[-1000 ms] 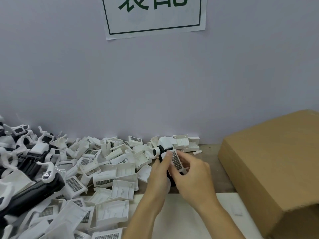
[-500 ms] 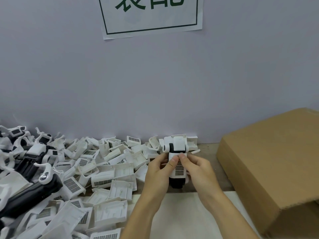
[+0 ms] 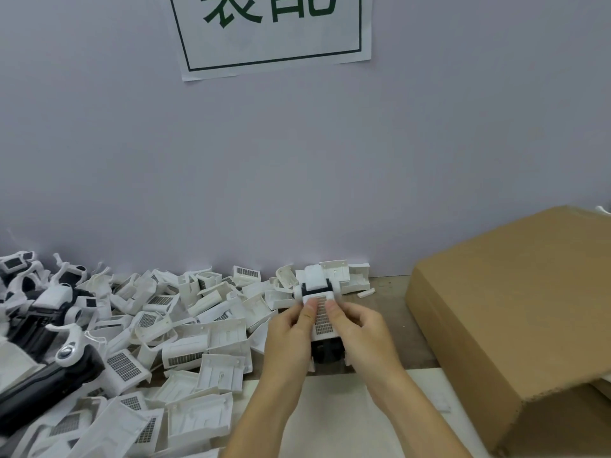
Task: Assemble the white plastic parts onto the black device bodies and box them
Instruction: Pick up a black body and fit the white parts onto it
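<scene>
Head view: your left hand point(image 3: 291, 332) and right hand point(image 3: 360, 332) are clamping black device body point(image 3: 325, 350), thumbs pressing white grille cover point(image 3: 322, 317). Looking light, stiff; keep holding sides.

Loose parts point(image 3: 198, 328) heaped left; cardboard box point(image 3: 502, 312) right — held device point(image 3: 322, 320) between; sign point(image 3: 271, 31) on wall behind.

Two hands point(image 3: 291, 335), one cardboard box point(image 3: 515, 312), one wall sign point(image 3: 274, 31), countless white parts point(image 3: 211, 338)

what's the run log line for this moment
step: pressing white grille cover onto black device body | left hand: grips | right hand: grips | cardboard box: right, not yet used
</scene>
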The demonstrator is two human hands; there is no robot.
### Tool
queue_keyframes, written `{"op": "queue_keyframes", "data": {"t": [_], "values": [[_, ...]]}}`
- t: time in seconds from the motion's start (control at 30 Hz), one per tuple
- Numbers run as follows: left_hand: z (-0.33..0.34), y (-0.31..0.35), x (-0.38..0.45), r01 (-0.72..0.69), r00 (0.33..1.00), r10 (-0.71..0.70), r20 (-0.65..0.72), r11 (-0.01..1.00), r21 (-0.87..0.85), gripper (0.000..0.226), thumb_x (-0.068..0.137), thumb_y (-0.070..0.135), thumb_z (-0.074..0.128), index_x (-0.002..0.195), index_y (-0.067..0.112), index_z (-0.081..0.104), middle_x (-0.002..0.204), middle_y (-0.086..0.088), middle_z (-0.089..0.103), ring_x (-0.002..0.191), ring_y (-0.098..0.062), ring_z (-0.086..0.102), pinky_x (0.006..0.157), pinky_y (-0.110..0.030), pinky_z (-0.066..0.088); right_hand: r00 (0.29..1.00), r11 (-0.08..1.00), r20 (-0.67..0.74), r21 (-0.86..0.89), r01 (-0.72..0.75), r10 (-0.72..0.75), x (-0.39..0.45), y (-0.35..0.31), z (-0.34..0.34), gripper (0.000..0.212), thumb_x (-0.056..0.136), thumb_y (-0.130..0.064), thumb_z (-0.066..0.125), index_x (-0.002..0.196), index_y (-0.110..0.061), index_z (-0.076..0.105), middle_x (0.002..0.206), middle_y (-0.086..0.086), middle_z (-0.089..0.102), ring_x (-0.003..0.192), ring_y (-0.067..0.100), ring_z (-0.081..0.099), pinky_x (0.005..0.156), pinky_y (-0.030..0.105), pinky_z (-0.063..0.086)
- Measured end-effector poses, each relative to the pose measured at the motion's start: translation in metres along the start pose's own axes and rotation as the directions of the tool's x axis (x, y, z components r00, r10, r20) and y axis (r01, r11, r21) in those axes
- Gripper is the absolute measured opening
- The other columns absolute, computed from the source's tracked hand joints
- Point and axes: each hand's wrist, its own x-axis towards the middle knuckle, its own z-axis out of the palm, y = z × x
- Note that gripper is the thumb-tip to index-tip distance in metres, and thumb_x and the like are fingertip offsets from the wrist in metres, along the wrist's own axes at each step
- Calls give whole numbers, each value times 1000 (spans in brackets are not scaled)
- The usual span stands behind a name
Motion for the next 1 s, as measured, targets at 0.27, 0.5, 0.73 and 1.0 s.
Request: {"op": "queue_keyframes", "data": {"t": [0.27, 0.5, 0.73, 1.0], "values": [[-1, -1, -1, 29, 999, -32, 31, 995, 90, 23, 103, 14, 54, 103, 22, 75, 95, -2, 79, 97, -24, 74, 88, -59, 57, 998, 996, -61, -91, 26, -32, 2, 2, 0, 25, 101, -13, 57, 95, -32, 72, 86, -12, 76, 82, -5, 69, 67, 10, 51], [1, 3, -3, -27, 999, 25, 26, 997, 74, 17, 99, 18, 62, 107, 22, 76, 99, 1, 78, 101, -18, 73, 93, -40, 57, 993, 994, -84, -85, 73, -81, 2, 2, 4, 31, 102, -15, 54, 86, -34, 72, 82, -24, 74, 80, -9, 67, 62, 5, 47], [-3, 3, -1, -34, 997, 34, -67, 999, 10, 15, 90, 18, 74, 104, 21, 77, 94, 1, 79, 95, -17, 74, 84, -35, 57, 982, 975, -76, -155, 159, -172, 0, 3, 8, 21, 101, -18, 57, 108, -33, 70, 99, -18, 75, 98, -3, 67, 82, 16, 55], [0, 8, 0, 100, 995, -94, 39, 972, -214, 33, 101, 37, 53, 110, 13, 75, 103, -5, 78, 93, -18, 75, 61, -24, 56, 960, 848, -28, -476, 232, -278, 0, 6, 5, 19, 92, -32, 67, 108, -37, 58, 98, -16, 63, 90, 0, 62, 68, 11, 45]]}}
